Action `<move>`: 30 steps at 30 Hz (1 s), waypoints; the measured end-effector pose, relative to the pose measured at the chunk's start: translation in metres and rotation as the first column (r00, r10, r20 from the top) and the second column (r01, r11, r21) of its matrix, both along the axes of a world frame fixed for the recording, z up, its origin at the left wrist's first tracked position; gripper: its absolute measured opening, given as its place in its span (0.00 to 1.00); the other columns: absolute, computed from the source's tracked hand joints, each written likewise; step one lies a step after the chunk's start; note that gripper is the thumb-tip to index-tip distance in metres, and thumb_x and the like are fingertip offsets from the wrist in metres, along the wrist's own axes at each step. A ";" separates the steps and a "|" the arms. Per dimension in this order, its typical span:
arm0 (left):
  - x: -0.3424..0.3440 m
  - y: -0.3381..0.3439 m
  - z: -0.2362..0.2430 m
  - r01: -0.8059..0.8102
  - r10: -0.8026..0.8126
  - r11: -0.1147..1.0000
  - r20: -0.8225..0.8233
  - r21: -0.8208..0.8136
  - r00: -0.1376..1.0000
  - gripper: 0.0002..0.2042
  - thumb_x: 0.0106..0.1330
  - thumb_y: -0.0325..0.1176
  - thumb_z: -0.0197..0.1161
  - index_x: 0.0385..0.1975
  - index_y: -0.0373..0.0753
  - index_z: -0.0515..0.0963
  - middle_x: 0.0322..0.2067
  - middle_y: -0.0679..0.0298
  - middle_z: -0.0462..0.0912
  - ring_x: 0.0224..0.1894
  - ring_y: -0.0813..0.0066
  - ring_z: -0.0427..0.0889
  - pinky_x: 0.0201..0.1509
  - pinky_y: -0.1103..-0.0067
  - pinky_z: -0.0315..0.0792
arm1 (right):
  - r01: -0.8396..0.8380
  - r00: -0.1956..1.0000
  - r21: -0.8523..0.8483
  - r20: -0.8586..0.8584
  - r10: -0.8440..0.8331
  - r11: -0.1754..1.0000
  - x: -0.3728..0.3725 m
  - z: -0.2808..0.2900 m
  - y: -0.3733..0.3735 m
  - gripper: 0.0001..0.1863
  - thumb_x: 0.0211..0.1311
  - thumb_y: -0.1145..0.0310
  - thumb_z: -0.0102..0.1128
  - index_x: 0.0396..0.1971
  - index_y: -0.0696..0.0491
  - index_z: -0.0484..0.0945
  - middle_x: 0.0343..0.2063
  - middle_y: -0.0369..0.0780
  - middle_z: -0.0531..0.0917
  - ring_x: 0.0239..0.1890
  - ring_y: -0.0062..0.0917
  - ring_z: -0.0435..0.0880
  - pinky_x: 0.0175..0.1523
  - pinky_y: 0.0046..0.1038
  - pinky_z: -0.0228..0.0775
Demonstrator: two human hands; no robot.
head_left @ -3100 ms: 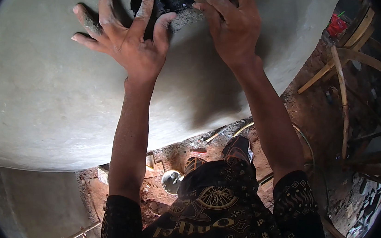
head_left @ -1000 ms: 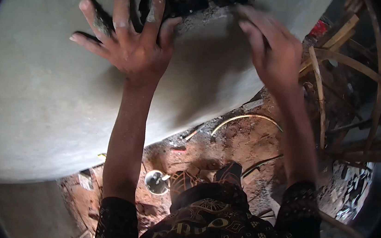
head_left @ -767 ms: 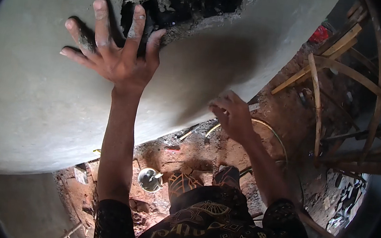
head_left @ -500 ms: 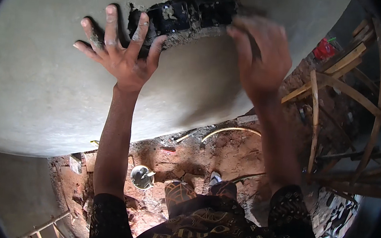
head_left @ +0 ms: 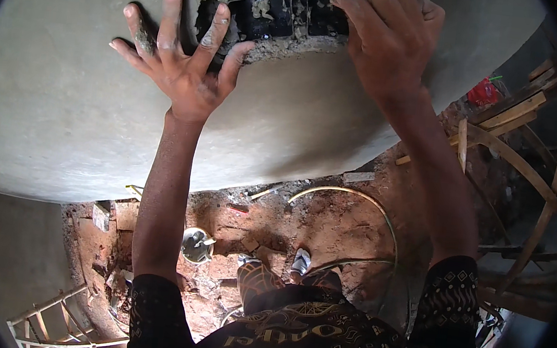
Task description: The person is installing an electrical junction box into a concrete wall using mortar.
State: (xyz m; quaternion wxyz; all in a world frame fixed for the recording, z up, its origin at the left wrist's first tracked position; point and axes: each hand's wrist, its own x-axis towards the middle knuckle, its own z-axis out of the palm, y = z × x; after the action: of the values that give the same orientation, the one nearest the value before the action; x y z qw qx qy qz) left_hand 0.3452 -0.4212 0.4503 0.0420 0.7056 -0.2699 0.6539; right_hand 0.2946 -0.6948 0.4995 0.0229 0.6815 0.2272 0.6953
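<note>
A plastered grey wall (head_left: 286, 100) fills the upper view, with a ragged opening broken into it. Inside the opening sit black boxes like electrical back boxes (head_left: 280, 12), smeared with mortar. Fingers spread, my left hand (head_left: 189, 83) lies against the wall at the left end of the opening. Wet grey mortar sticks to some of its fingers. My right hand (head_left: 393, 47) is at the opening's right end, fingers curled and thumb and forefinger pinched at the upper edge. Whatever lies between those fingertips, if anything, is too small or hidden to name.
Below on the reddish dirt floor stands a bucket (head_left: 184, 247) holding grey mortar and a tool. A yellowish hose (head_left: 364, 196) curves across the ground. Wooden framing (head_left: 518, 155) and a red bag (head_left: 484, 92) are at the right; a wooden ladder-like frame (head_left: 38, 325) is lower left.
My right hand has moved upward onto the opening's upper right edge, its fingers now curled in. My left hand stays spread in its place on the wall. The view has shifted slightly.
</note>
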 end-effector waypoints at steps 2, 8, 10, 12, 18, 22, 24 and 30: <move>0.003 -0.001 0.000 -0.003 0.003 1.000 0.021 0.006 1.000 0.26 0.60 0.67 0.68 0.55 0.65 0.85 0.75 0.59 0.61 0.79 0.38 0.42 0.75 0.38 0.21 | -0.028 1.000 -0.006 -0.010 0.027 1.000 0.000 0.000 -0.001 0.07 0.50 0.69 0.66 0.31 0.49 0.84 0.22 0.32 0.67 0.27 0.25 0.68 0.38 0.35 0.51; 0.006 -0.004 -0.004 0.020 -0.019 0.999 0.039 -0.027 0.999 0.26 0.61 0.67 0.66 0.57 0.68 0.83 0.75 0.59 0.61 0.79 0.39 0.44 0.75 0.38 0.23 | -0.031 0.998 -0.009 -0.061 0.030 0.999 -0.011 0.006 -0.002 0.08 0.50 0.70 0.66 0.32 0.51 0.85 0.23 0.32 0.69 0.26 0.24 0.67 0.39 0.34 0.50; 0.007 -0.003 -0.005 -0.002 0.002 1.000 0.032 -0.023 0.999 0.26 0.62 0.67 0.65 0.58 0.68 0.82 0.75 0.60 0.61 0.79 0.39 0.45 0.75 0.38 0.23 | -0.010 0.986 -0.002 -0.167 0.010 1.000 -0.022 0.009 0.000 0.05 0.56 0.71 0.66 0.33 0.53 0.86 0.27 0.35 0.79 0.29 0.28 0.77 0.39 0.37 0.62; 0.006 -0.004 -0.004 -0.006 0.007 1.000 0.026 -0.025 1.000 0.26 0.62 0.68 0.64 0.58 0.68 0.82 0.75 0.59 0.61 0.79 0.39 0.45 0.75 0.38 0.23 | -0.036 0.985 0.080 -0.164 0.049 0.996 -0.031 0.005 0.006 0.08 0.56 0.73 0.70 0.36 0.52 0.87 0.31 0.36 0.84 0.32 0.28 0.81 0.41 0.33 0.68; 0.005 -0.008 0.001 -0.001 0.002 1.000 0.041 -0.028 0.999 0.27 0.64 0.67 0.63 0.58 0.64 0.83 0.75 0.58 0.62 0.79 0.40 0.45 0.75 0.39 0.23 | -0.223 0.897 0.435 -0.258 0.358 0.872 -0.045 -0.040 0.021 0.09 0.56 0.73 0.74 0.37 0.54 0.85 0.31 0.38 0.86 0.29 0.30 0.83 0.37 0.32 0.75; 0.005 -0.007 0.003 0.019 -0.018 0.999 0.036 -0.030 0.999 0.27 0.64 0.66 0.64 0.58 0.62 0.83 0.74 0.58 0.62 0.80 0.43 0.45 0.75 0.40 0.23 | -0.211 0.786 0.682 -0.308 0.537 0.700 -0.042 -0.049 0.048 0.09 0.58 0.72 0.73 0.37 0.56 0.85 0.29 0.40 0.86 0.24 0.28 0.83 0.33 0.29 0.77; 0.004 -0.006 0.005 0.020 -0.018 0.999 0.041 -0.033 0.999 0.26 0.63 0.66 0.65 0.57 0.61 0.84 0.74 0.58 0.62 0.80 0.43 0.46 0.75 0.39 0.24 | -0.242 0.807 0.707 -0.234 0.542 0.664 -0.030 -0.050 0.058 0.08 0.58 0.72 0.72 0.37 0.56 0.85 0.29 0.40 0.86 0.25 0.27 0.84 0.32 0.29 0.77; 0.007 -0.005 0.008 0.033 -0.032 0.999 0.082 -0.011 0.996 0.26 0.63 0.66 0.65 0.56 0.61 0.85 0.74 0.57 0.63 0.79 0.43 0.46 0.74 0.38 0.24 | -0.150 0.938 0.677 -0.132 0.319 0.720 -0.009 -0.033 0.064 0.09 0.67 0.67 0.63 0.35 0.57 0.86 0.30 0.46 0.87 0.32 0.42 0.87 0.39 0.38 0.78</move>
State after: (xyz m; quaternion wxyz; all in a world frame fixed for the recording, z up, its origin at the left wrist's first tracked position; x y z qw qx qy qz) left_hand 0.3517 -0.4266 0.4578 0.0457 0.6734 -0.2786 0.6833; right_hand 0.2851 -0.6309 0.4665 -0.3345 0.6895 0.0541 0.6401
